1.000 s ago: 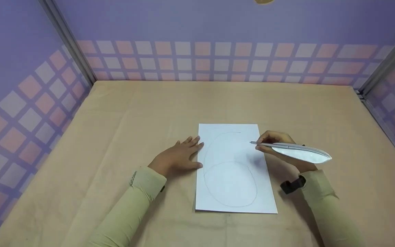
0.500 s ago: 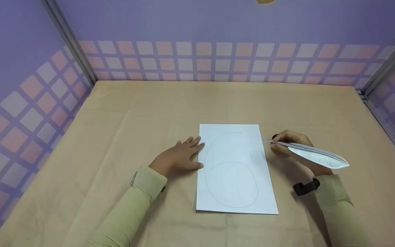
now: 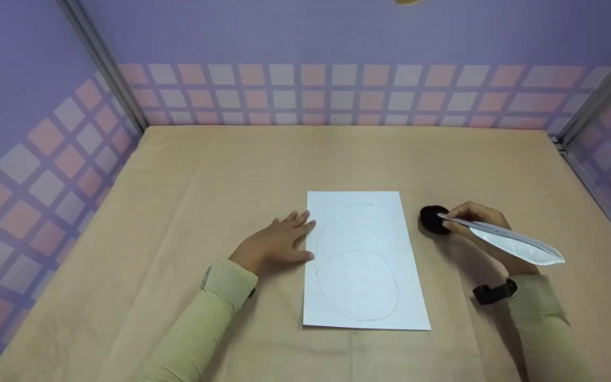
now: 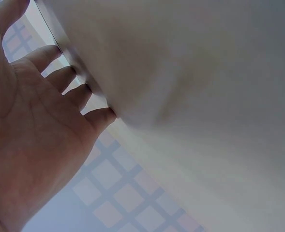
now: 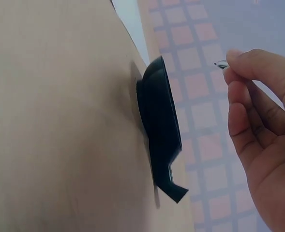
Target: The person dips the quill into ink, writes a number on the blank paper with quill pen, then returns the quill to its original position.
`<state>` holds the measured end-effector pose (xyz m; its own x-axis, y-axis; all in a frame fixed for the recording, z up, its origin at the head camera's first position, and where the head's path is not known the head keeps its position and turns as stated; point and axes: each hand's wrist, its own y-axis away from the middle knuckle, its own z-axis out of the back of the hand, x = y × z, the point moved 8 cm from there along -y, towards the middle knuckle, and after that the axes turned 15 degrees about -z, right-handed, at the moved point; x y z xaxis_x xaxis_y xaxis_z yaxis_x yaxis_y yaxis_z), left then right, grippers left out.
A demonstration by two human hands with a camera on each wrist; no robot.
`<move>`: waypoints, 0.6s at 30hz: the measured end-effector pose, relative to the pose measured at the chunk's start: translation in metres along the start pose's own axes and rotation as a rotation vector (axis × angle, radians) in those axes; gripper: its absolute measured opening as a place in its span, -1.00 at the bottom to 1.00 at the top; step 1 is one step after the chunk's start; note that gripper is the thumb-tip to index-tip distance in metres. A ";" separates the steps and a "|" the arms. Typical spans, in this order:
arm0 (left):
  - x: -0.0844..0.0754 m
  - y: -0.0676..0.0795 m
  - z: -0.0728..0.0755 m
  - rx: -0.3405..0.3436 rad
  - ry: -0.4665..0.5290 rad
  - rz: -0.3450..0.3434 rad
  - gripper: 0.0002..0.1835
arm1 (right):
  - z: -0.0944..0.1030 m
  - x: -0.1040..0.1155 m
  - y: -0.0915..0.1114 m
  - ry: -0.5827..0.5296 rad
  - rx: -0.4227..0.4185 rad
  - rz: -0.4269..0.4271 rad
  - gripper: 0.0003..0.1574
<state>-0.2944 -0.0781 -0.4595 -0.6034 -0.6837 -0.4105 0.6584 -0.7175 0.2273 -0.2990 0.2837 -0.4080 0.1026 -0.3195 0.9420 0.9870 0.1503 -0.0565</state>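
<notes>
In the head view, a white sheet of paper [image 3: 356, 292] lies mid-table, bearing a thin drawn loop and curve. My left hand [image 3: 276, 246] rests flat at its left edge, fingers spread and fingertips touching it; the left wrist view shows the palm [image 4: 40, 121]. My right hand [image 3: 488, 215] pinches a silver feather-shaped quill pen [image 3: 520, 246] between thumb and fingers. Its tip appears over a small black dish [image 3: 431, 218] right of the paper. From the right wrist, the nib [image 5: 222, 64] shows above and apart from the dish, which has a bent handle [image 5: 171, 188].
A beige cloth [image 3: 231, 175] covers the table. A purple wall with pink and white squares [image 3: 342, 101] stands behind it, and similar panels with metal posts [image 3: 106, 63] flank both sides. A black strap [image 3: 496, 293] is round my right wrist.
My right hand has carried the quill pen rightward from above the paper to the black dish, which was hidden behind the hand before. The left hand and paper stay put.
</notes>
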 end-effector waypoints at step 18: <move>0.001 0.000 -0.001 0.004 -0.001 0.009 -0.14 | 0.023 -0.015 0.011 0.113 -0.059 -0.048 -0.83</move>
<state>-0.2940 -0.0787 -0.4607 -0.5979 -0.6900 -0.4079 0.6617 -0.7121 0.2347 -0.2921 0.3114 -0.4155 0.0649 -0.4287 0.9011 0.9964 0.0778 -0.0347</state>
